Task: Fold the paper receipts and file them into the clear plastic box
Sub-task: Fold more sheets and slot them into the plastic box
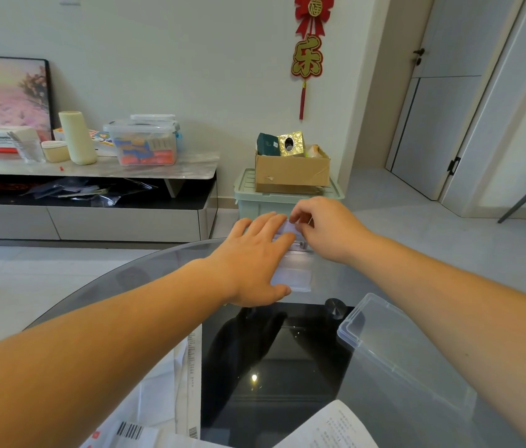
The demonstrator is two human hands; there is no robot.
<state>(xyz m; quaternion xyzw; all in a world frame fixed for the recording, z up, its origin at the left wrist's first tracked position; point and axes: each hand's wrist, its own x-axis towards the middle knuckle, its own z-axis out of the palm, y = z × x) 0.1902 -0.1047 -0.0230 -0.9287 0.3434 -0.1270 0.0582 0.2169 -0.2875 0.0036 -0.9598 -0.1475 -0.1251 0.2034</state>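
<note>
A small clear plastic box [294,273] stands on the far side of the round glass table [145,270]. My left hand [252,257] grips its left side, thumb along the near edge and fingers over the top. My right hand [323,227] pinches a folded white receipt [288,228] at the box's far end, just above the opening. The box's clear lid [400,347] lies apart on the table to the right, under my right forearm. Several unfolded receipts [171,399] lie at the near left edge, and another paper sheet [329,428] lies at the near right.
Beyond the table stand a green storage bin [245,192] with a cardboard box [290,173] on it, and a low cabinet [93,218] carrying containers at the left. A door [442,101] is at the right.
</note>
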